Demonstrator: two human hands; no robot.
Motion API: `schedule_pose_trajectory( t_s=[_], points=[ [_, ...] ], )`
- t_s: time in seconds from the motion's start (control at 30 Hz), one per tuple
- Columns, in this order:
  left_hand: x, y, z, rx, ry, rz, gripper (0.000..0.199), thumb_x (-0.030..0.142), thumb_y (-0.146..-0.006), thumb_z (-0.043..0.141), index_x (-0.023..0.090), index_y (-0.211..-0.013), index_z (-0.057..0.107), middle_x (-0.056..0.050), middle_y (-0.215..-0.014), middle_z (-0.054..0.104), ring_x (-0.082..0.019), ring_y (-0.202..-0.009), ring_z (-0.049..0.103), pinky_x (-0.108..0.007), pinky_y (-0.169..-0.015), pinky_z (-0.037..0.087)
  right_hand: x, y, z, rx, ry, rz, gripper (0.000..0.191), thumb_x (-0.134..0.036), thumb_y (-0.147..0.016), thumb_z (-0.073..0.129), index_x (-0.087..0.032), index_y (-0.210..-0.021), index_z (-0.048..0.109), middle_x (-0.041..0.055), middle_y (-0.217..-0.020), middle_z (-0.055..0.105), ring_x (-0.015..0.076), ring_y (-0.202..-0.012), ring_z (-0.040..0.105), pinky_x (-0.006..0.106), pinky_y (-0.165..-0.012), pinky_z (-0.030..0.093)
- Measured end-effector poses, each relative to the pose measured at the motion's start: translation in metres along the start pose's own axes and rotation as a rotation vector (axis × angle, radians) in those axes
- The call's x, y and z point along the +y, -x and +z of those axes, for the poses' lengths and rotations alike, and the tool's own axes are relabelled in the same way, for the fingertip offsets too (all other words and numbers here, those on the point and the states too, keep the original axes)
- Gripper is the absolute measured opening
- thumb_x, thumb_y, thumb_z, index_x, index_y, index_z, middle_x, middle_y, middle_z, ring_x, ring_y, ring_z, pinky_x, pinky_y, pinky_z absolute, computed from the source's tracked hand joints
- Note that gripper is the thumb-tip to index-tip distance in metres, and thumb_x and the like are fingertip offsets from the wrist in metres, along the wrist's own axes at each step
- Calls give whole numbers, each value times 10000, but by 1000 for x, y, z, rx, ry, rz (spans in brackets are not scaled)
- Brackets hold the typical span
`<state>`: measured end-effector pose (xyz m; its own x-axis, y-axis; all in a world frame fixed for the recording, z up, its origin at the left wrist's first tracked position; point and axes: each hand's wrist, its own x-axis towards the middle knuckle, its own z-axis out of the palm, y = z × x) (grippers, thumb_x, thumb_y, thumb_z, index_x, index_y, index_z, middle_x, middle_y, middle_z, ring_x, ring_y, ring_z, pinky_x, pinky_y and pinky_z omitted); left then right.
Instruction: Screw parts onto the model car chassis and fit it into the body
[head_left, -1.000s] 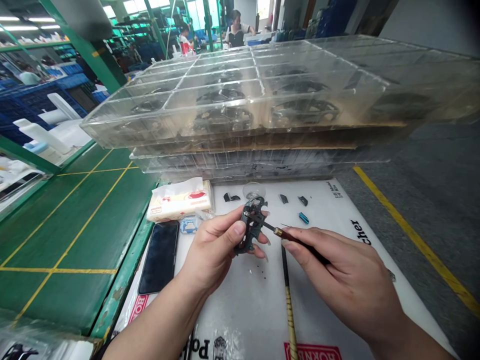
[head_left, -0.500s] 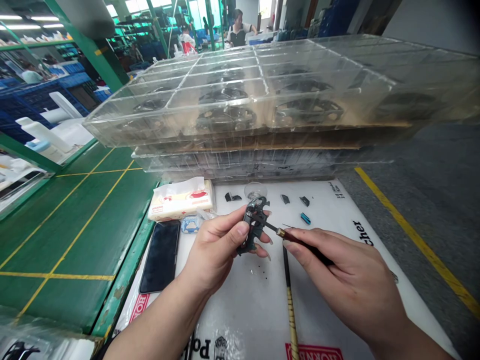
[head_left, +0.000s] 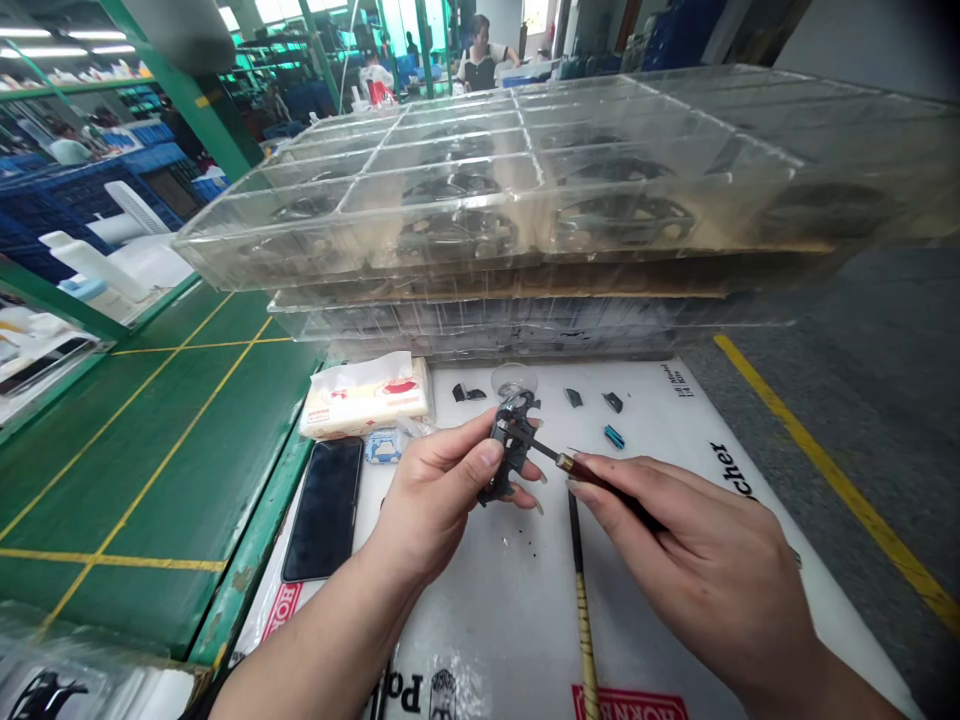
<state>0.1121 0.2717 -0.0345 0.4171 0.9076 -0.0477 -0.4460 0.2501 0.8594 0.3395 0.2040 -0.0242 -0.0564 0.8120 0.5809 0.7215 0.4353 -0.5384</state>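
My left hand (head_left: 442, 490) pinches a dark moulded part (head_left: 512, 450) between thumb and fingers, tilted above the white work surface. My right hand (head_left: 690, 550) is closed round the reddish-brown handle of a thin metal-shafted tool (head_left: 592, 474). The tool's shaft reaches left to the dark part, and its tip is at the part's upper middle; the exact contact is hard to make out. Below the tool lies a second tool with a yellow wrapped handle (head_left: 584, 640). Small black pieces (head_left: 469, 393) and a blue piece (head_left: 613, 437) lie behind my hands.
Stacked clear trays (head_left: 465, 260) holding dark parts span the back. A tissue pack (head_left: 367, 395), a phone (head_left: 324, 510) and a small clear dish (head_left: 514, 379) lie on the white surface (head_left: 487, 620). A green belt (head_left: 135, 450) runs at left. A person (head_left: 481, 65) is far behind.
The view has shifted slightly. Both hands keep nearly the same pose, with the tool still at the dark part.
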Motion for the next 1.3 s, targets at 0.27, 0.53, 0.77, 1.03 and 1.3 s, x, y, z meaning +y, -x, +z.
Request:
schedule_pose_trajectory(
  t_s=[0.27, 0.53, 0.77, 1.03, 1.3],
  points=[
    [1, 0, 1, -15, 9, -7, 340, 406, -1037, 926, 226, -1325, 940, -201, -1436, 843, -236, -973, 828, -351, -779, 765, 0, -1, 2, -19, -43, 31, 167, -183, -1148, 749, -247, -1251, 863, 35, -1180, 929, 243, -1021, 916, 331, -949, 769],
    [1, 1, 1, -28, 48, -36, 369, 433, -1024, 935, 192, -1304, 938, -221, -1440, 838, -251, -967, 832, -353, -758, 762, -1, 0, 3, -3, -27, 35, 164, -190, -1143, 755, -253, -1238, 873, 36, -1173, 931, 249, -995, 920, 327, -911, 773],
    [1, 1, 2, -66, 94, -59, 350, 423, -1060, 892, 176, -1306, 930, -223, -1416, 842, -255, -966, 840, -340, -735, 755, 0, 4, 2, 10, 30, -25, 200, -148, -1146, 759, -239, -1303, 843, 26, -1204, 929, 219, -1028, 915, 329, -1063, 742],
    [2, -2, -4, -74, 102, -132, 391, 477, -1044, 896, 133, -1228, 925, -185, -1030, 863, -260, -839, 824, -312, -625, 709, -2, 1, -1, -19, 28, -52, 189, -139, -1146, 746, -233, -1288, 829, 48, -1179, 926, 233, -991, 914, 317, -964, 761],
    [7, -1, -5, -93, 94, -153, 393, 455, -1039, 905, 143, -1277, 937, -205, -1112, 873, -242, -823, 808, -310, -604, 706, -2, -1, -5, -36, 18, -62, 156, -141, -1147, 742, -205, -1261, 828, 62, -1140, 917, 218, -964, 902, 282, -908, 741]
  ],
)
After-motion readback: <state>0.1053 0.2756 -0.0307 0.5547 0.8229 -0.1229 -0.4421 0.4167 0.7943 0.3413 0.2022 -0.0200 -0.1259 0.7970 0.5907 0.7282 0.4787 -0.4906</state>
